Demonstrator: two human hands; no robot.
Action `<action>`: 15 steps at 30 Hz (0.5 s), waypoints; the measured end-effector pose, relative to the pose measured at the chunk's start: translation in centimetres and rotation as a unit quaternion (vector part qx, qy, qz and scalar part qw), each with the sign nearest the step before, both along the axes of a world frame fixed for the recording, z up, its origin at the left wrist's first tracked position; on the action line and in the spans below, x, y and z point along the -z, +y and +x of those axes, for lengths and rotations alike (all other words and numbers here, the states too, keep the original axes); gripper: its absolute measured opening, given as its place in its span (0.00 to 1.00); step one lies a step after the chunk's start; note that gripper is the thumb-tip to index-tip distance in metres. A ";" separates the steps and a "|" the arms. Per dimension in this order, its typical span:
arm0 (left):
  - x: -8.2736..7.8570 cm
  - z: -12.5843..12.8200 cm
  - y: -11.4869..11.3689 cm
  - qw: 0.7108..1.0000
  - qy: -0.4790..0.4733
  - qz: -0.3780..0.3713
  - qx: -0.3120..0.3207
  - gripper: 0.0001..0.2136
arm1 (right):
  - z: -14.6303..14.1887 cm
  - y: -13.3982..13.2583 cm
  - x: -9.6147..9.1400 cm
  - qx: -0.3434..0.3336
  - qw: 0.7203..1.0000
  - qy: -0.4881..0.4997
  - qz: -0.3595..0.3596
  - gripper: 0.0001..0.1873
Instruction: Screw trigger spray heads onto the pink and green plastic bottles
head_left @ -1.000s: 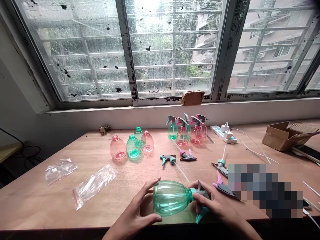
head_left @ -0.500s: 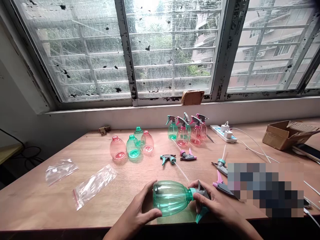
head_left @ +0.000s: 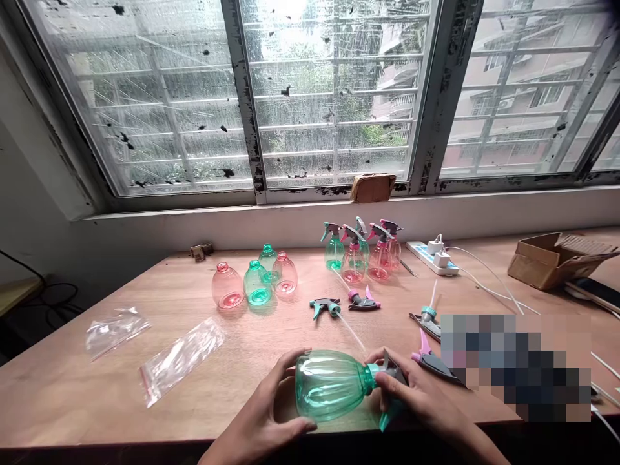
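A barred window [head_left: 334,116] spans the background above a wooden table [head_left: 116,387]. The left hand [head_left: 266,407] cups the base of a green bottle [head_left: 329,385], lying sideways over the table's near edge; the right hand [head_left: 416,387] grasps its grey-and-teal spray head [head_left: 393,367] at the neck. Compared with half a second ago, the left fingers curl differently around the base and the bottle's ridges catch light elsewhere, while the right hand looks unmoved. That suggests the bottle is turning against the head, so work at this joint seems unfinished.
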State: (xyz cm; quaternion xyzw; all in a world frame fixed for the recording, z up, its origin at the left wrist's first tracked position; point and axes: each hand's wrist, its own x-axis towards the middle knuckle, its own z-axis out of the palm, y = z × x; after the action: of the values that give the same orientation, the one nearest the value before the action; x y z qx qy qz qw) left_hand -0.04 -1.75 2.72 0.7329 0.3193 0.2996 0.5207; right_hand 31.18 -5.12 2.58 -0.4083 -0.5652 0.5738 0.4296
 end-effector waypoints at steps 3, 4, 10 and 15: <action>0.2 -0.2 -0.1 0.999 0.026 0.007 -0.019 0.43 | -0.1 0.1 0.0 0.001 1.000 0.003 -0.002 0.23; 0.1 -0.2 -0.1 0.999 0.027 0.004 -0.019 0.45 | -0.1 0.2 0.2 0.003 1.000 0.006 -0.006 0.25; -0.4 -0.1 -0.4 0.994 0.092 0.021 -0.049 0.42 | 0.0 0.3 1.5 0.028 0.997 0.040 -0.058 0.35; 0.5 -0.2 0.0 0.993 0.090 0.059 -0.050 0.42 | 0.0 0.2 1.4 0.035 0.997 0.026 -0.057 0.34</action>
State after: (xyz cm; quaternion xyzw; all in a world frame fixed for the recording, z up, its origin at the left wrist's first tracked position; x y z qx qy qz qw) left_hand -0.28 -1.77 2.24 0.7696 0.3829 0.2765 0.4296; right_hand 31.18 -4.90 1.13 -0.4363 -0.5060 0.6001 0.4398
